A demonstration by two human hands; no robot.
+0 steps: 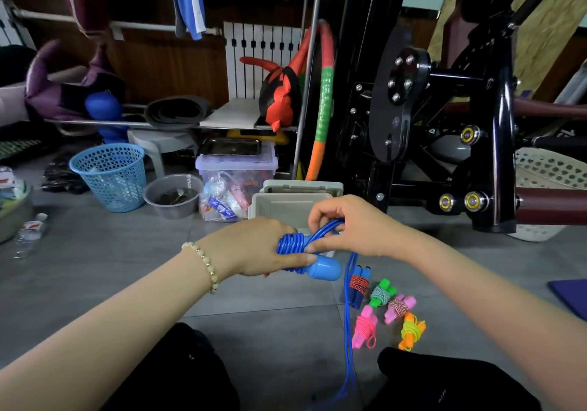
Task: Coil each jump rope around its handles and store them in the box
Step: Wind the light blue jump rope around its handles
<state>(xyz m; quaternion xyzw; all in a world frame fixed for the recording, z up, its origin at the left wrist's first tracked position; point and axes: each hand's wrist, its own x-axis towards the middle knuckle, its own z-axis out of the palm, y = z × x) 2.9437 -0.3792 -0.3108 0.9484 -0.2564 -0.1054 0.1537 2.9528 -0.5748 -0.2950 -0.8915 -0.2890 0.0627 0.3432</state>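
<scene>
The blue handles (324, 269) are gripped in the left hand (254, 248), its fingers curled round the coils wound on them. A loop of the blue cord (349, 315) is pinched by the right hand (346, 223), and the rest is left hanging to the floor (127, 267). The open box (286, 204) is seen just behind the hands. Five coiled ropes (390, 309) are laid on the floor nearby, to the right.

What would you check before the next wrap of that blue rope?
1. Left hand grips handles: ok.
2. Right hand pinches rope beside the coils: ok.
3. Coils lie snug side by side: ok.
4. Tail free of the floor bundles: cannot tell, it passes close by one.
5. Box open: ok.
6. Coiling finished: not ok, long tail left.
</scene>
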